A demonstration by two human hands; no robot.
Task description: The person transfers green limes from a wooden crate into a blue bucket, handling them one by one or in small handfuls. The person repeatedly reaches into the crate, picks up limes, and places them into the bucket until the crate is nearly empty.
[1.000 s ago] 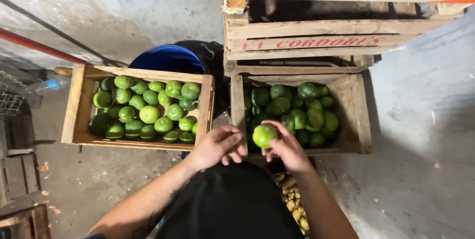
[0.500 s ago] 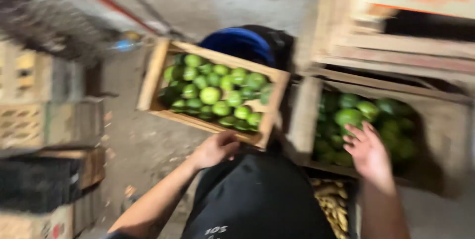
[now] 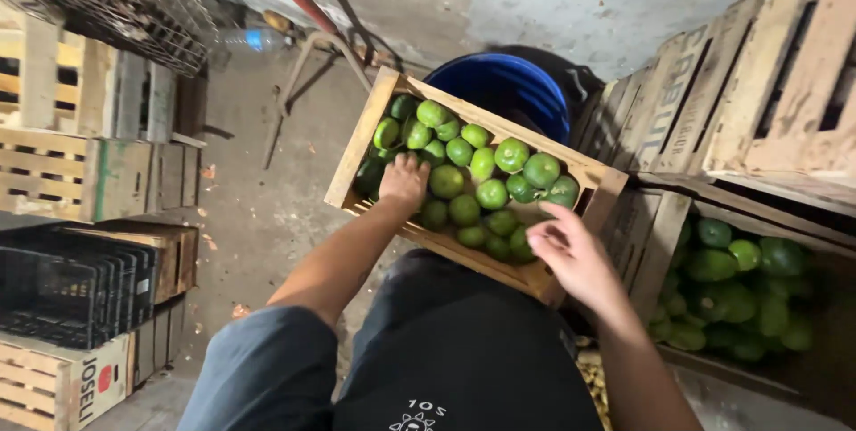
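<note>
Since a second ago, both hands have shifted to the shallow wooden crate of green limes (image 3: pixel 464 186) at frame centre. Left hand (image 3: pixel 404 183) grip presses closed among the fruit; right hand (image 3: pixel 571 253) hovers spread, empty, at the crate's lower-right edge.

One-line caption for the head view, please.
Left hand reaches into a wooden crate of green citrus fruits while the right hand hovers empty at its near edge.

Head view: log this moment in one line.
left hand: in left crate, on green fruit | right hand: empty, open, over crate edge | right crate: green fruit
</note>
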